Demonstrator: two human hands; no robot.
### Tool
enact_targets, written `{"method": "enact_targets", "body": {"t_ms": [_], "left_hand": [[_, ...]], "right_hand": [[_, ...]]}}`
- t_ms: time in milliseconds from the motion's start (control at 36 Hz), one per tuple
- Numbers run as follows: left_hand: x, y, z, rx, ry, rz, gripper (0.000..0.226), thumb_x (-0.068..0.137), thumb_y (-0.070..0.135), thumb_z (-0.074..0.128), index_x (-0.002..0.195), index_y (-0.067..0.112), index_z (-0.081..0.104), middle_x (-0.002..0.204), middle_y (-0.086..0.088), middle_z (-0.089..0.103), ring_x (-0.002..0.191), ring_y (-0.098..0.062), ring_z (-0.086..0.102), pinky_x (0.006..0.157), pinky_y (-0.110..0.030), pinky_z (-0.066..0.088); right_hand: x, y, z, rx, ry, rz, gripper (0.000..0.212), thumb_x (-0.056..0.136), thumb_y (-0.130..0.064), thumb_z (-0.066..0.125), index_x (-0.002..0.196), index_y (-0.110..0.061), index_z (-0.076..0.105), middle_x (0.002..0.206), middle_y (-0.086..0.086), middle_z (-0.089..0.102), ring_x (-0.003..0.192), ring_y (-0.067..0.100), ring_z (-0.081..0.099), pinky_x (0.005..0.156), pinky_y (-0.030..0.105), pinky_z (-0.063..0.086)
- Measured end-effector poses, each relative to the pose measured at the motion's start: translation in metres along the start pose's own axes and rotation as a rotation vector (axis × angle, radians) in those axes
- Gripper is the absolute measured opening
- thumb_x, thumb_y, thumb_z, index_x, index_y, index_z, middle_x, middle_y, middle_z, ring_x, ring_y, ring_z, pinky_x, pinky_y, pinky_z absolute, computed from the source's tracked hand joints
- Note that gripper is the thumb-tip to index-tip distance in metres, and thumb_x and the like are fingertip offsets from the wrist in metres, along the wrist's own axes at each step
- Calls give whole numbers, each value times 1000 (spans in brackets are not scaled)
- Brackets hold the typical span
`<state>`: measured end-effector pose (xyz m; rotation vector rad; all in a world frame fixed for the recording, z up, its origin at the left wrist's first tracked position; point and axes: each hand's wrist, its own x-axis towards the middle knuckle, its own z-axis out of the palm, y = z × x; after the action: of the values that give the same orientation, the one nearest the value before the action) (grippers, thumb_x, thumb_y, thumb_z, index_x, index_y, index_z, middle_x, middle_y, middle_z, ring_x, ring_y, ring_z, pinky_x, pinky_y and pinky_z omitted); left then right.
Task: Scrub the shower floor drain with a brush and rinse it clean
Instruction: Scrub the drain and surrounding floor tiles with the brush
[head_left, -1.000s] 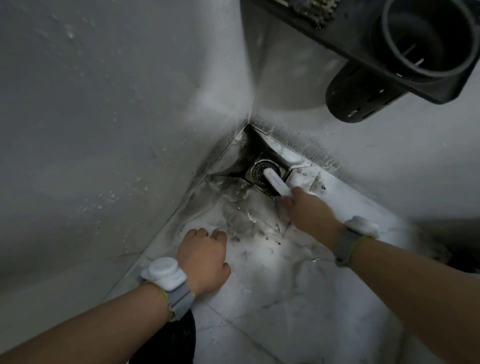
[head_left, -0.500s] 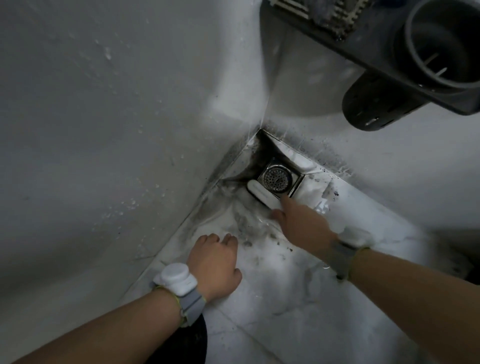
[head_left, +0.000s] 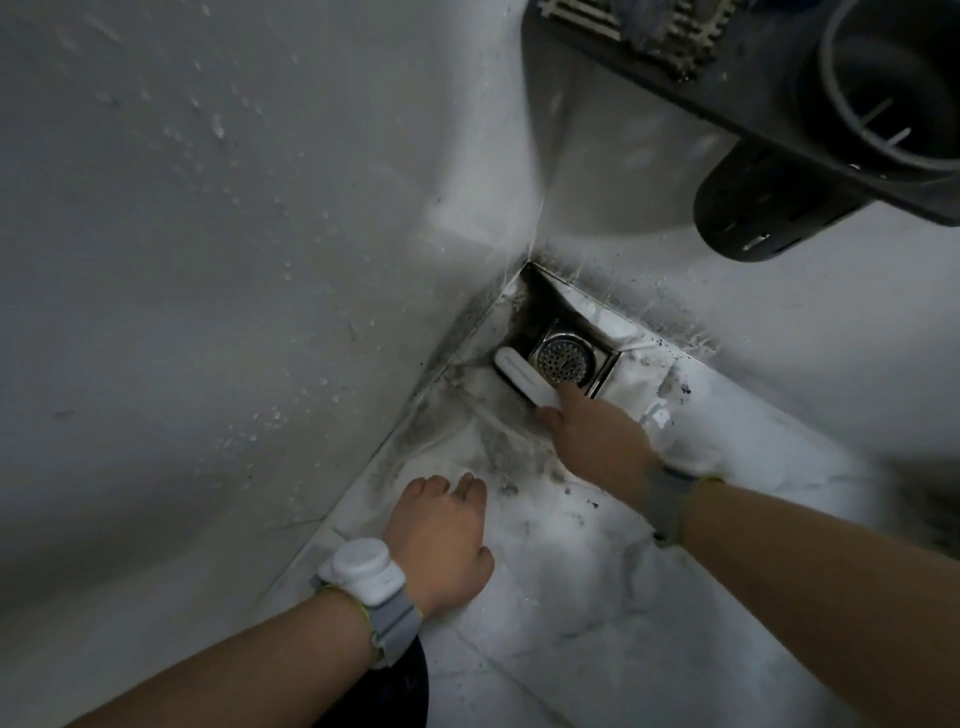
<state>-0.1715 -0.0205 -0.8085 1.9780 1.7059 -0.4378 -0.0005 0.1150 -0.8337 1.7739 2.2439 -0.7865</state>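
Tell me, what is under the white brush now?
The white brush lies on the dirty floor beside the round drain, at its left edge. Its bristles and the floor beneath are hidden. The right hand grips its handle.

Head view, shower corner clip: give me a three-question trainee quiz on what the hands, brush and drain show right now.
1. True or false: the white brush lies directly over the round drain strainer.
2. Which of the hands holds the brush? A) left hand B) right hand C) both
3. Fill in: the left hand rests on the ____, near the dark grime.

Key
1. False: it lies beside the strainer, at its left edge.
2. B
3. floor
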Motion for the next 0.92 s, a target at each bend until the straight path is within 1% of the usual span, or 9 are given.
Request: {"method": "enact_targets", "body": {"t_ms": [111,278,333,417,472,556,722,861,917], "left_hand": [[3,-3,-3,16,13,0,73,88,44,46,150,8,30,142,-12,50,118,-30,49,104,-37,34],[3,4,-2,7,30,-12,56,86,43,45,133,12,46,120,-7,58,105,-27,52,95,-37,37],[2,3,-2,4,33,-15,61,86,42,46,138,11,42,122,-7,57,107,-27,52,97,-37,37],[1,-1,-1,25,29,-13,66,87,42,47,143,9,38,132,-9,55,111,-28,52,99,-37,36],[-1,1,-2,15,29,-24,65,87,42,46,142,9,38,133,-10,54,112,-28,51,100,-38,35],[0,1,-2,6,24,-26,62,87,42,45,140,10,41,129,-9,56,111,-28,51,100,-37,36],[2,1,-2,6,38,-14,59,86,41,45,136,11,43,124,-7,57,107,-27,52,97,-36,37],[1,1,-1,14,25,-13,66,86,41,46,144,9,37,133,-9,55,111,-28,52,98,-37,36],[1,0,-3,4,22,-12,66,86,41,45,143,9,37,132,-9,55,110,-27,52,97,-36,36]], "right_hand": [[-46,6,16,-27,58,42,29,101,-48,36,109,-21,44,81,2,61,78,31,65,62,36,47],[-26,-47,26,-132,6,-134,33,102,-45,37,117,-17,46,99,8,66,89,30,65,63,36,42],[-6,-62,17,-186,16,-108,33,101,-45,40,119,-17,46,103,10,67,94,32,65,67,38,42],[9,-46,3,-147,19,-84,38,101,-46,39,125,-18,46,99,12,68,88,33,65,61,35,38],[12,-21,-6,-97,33,-36,36,102,-47,37,117,-15,45,92,12,66,81,34,63,59,34,37],[-1,5,-7,-162,57,-70,37,102,-52,34,110,-17,42,79,4,61,70,29,61,56,35,44],[-23,23,-2,-199,6,-108,35,101,-55,31,107,-21,39,75,-1,56,66,25,60,59,37,53],[24,-7,-10,-142,-75,-84,39,102,-52,34,111,-16,44,85,6,60,68,28,54,59,35,45],[28,-3,-17,-133,-125,-78,40,102,-52,34,114,-16,44,90,7,62,70,26,55,61,35,47]]}}
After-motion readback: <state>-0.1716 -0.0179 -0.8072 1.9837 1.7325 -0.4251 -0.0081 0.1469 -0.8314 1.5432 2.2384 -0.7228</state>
